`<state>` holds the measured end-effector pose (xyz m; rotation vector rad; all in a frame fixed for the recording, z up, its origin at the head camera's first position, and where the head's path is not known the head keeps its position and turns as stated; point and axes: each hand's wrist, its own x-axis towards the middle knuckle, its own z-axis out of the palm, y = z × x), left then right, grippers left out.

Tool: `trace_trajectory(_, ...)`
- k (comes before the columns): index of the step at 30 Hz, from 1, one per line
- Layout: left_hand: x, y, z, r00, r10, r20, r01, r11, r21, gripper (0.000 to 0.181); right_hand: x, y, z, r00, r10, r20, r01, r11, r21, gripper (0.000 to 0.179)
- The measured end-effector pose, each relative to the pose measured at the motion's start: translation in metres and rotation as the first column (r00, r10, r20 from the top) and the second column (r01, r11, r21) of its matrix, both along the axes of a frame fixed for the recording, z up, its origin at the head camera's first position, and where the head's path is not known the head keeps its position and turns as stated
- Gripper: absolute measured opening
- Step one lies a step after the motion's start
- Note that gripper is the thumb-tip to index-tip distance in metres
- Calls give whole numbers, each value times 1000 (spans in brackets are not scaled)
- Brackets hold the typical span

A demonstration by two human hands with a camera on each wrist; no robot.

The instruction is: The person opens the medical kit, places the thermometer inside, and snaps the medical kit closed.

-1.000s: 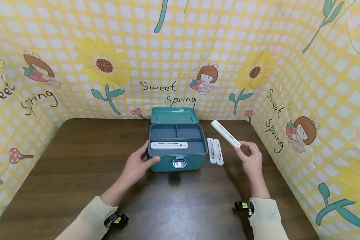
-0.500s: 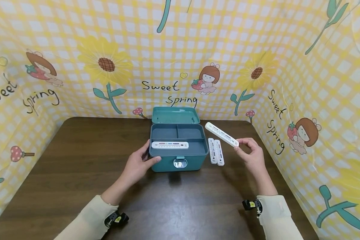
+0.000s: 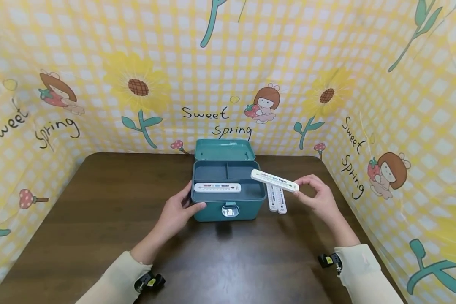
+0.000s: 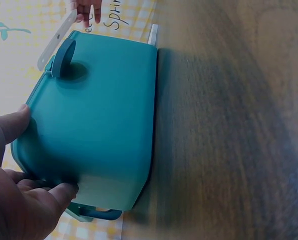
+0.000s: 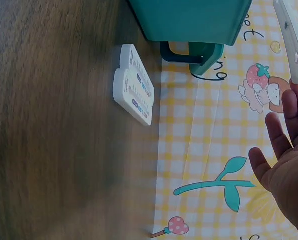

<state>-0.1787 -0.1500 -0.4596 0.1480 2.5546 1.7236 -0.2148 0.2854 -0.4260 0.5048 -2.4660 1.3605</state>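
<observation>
An open teal storage box (image 3: 213, 213) with a grey divided tray (image 3: 210, 171) stands in the middle of the table. My left hand (image 3: 176, 212) grips its left side, thumb on the front corner. One flat white thermometer (image 3: 217, 188), with a printed scale and rounded ends, lies in the tray's long front compartment. My right hand (image 3: 319, 198) pinches the right end of another thermometer (image 3: 274, 180). That one slants in the air, its far end over the tray's right side. Beneath it, two more thermometers (image 5: 136, 82) lie side by side on the table, partly hidden in the head view.
The box's lid (image 3: 225, 150) is folded back towards the patterned cloth wall (image 3: 156, 63). A metal clasp (image 3: 230, 210) sits on the box front. Cloth walls also flank the brown table (image 3: 110, 211) on both sides.
My right hand has brought the pinched thermometer left and lower, turning it closer to level, so its far end overlaps the tray. The left hand has stayed on the box.
</observation>
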Motion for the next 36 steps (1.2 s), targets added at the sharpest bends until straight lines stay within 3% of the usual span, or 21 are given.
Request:
trace_trajectory(8,2,-1,-1,1000,0,-10,0,1000,-3,96,-4,-3,7,997,61,51,-66,993,101,21)
trace_trajectory(15,2,-2,-1,1000,5,2,-5,1000,0,95,-13,-7,13,988,151,1,-149,971,189,24)
trace_trajectory(21,3,-1,-3,1000,6,12,-6,1000,-2,96,-17,-8,15,983,179,37,-182,950,253,26)
trace_trajectory(26,3,-4,-2,1000,3,7,-3,1000,-11,96,-22,-12,15,976,208,69,-219,937,273,25)
trace_trajectory(36,2,-3,-1,1000,0,26,0,1000,13,97,-31,-22,21,962,268,47,-270,917,293,28)
